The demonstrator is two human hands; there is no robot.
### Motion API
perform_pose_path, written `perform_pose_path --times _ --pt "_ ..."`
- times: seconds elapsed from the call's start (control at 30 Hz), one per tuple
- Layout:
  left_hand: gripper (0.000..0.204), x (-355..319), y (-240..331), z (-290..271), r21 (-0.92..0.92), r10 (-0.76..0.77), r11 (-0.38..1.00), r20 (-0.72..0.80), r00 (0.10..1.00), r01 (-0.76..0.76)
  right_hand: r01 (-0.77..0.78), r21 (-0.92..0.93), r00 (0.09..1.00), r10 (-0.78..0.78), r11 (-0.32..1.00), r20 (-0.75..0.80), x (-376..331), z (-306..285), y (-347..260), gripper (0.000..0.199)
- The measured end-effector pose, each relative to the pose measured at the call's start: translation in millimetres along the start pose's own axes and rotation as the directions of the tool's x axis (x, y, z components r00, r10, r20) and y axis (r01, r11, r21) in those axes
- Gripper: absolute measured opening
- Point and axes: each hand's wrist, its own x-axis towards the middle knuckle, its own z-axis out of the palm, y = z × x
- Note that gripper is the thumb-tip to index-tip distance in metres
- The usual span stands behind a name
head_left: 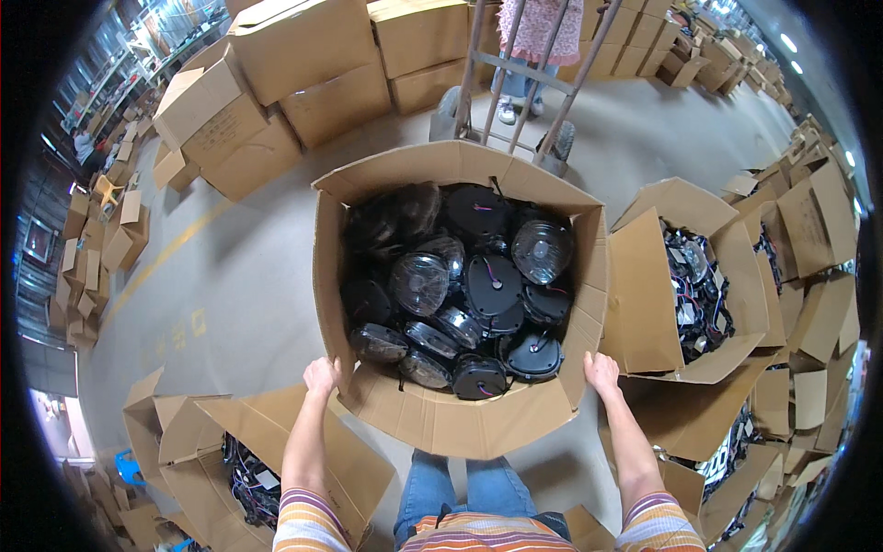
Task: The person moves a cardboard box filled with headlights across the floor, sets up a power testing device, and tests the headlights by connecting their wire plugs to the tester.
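Observation:
A large cardboard box (460,419), its top flaps raised, is in front of my legs. Piled inside are several round lamps; some show a clear ribbed lens (421,283), others a black back (493,287) with thin coloured wires. My left hand (322,375) is closed at the box's near left corner, and my right hand (602,371) is closed at the near right corner. Both arms reach forward, one on either side of the box. The fingertips are partly hidden against the cardboard.
Just beyond the box stands a hand truck (520,69), with a person (541,32) behind it. Stacked closed cartons (303,55) line the far left. Open cartons with wired parts stand to the right (648,285) and near left (317,460). A yellow line (170,247) crosses the grey floor.

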Motion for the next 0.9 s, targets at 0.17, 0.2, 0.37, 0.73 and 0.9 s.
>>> perform_pose_path --times 0.17,0.2,0.37,0.73,0.9 --pt "0.038 3 -5 3 -0.005 0.007 1.000 -0.013 1.000 -0.007 0.038 -0.017 0.999 -0.038 0.999 -0.006 -3 0 -5 0.040" --pt "0.037 4 -5 3 -0.013 0.009 1.000 -0.016 1.000 -0.010 0.046 -0.015 0.999 -0.047 0.999 -0.015 -3 2 -5 0.040" --pt "0.037 13 -9 -2 -0.012 0.044 0.999 -0.009 0.999 -0.044 0.070 -0.017 0.997 -0.071 0.997 -0.044 -12 3 -9 0.039" --pt "0.036 79 -8 -31 0.084 0.242 0.966 0.029 0.970 -0.244 -0.077 -0.016 0.997 0.076 0.997 -0.026 -101 23 -16 0.040" --pt "0.030 64 9 -37 0.097 0.306 0.947 0.025 0.952 -0.307 -0.244 0.027 0.968 0.241 0.969 0.075 -154 29 -16 0.042"
